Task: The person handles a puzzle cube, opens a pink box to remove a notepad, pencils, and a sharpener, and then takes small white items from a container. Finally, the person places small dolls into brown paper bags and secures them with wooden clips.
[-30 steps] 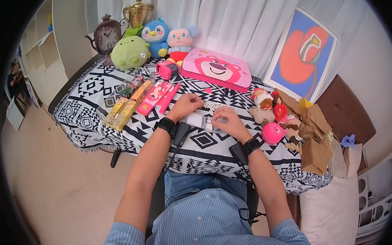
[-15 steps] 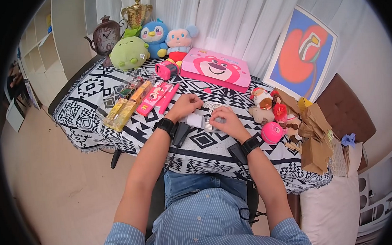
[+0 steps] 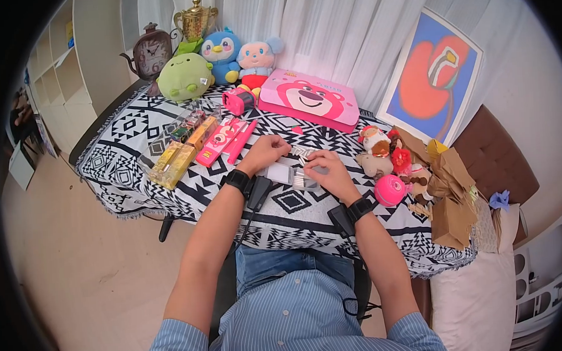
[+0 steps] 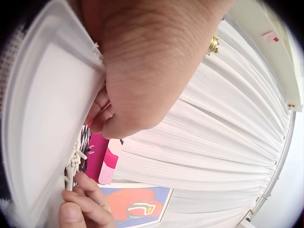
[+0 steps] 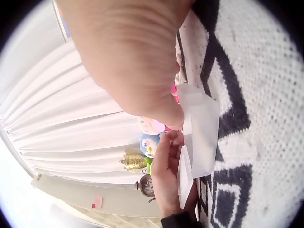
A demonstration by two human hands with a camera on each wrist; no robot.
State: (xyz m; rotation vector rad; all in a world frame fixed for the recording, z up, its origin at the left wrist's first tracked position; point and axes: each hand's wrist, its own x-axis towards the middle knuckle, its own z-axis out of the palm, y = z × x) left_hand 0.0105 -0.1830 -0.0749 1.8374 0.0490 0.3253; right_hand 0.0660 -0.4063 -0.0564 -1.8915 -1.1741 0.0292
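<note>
A clear plastic box (image 3: 302,181) sits on the patterned cloth, its whitish lid (image 3: 279,173) folded open to the left. White cotton swabs (image 4: 76,159) lie loose just behind it, and more show inside. My left hand (image 3: 267,153) reaches over behind the lid, fingers bent beside the loose swabs; I cannot tell whether it grips anything. My right hand (image 3: 330,173) is over the box's right part, thumb and index finger pinching a cotton swab by its end in the left wrist view. Its palm hides much of the box in the right wrist view.
Left of the hands lie a pink bear-print case (image 3: 221,142), a pink stick (image 3: 242,142) and a yellow pack (image 3: 173,164). Behind stands a pink bear box (image 3: 312,99) with plush toys (image 3: 186,75) beside it. To the right are a pink ball (image 3: 390,190) and brown paper bags (image 3: 454,190).
My right hand has shifted slightly over the box, its fingertips now closer to the swabs behind it. The left hand and the box hold their places.
</note>
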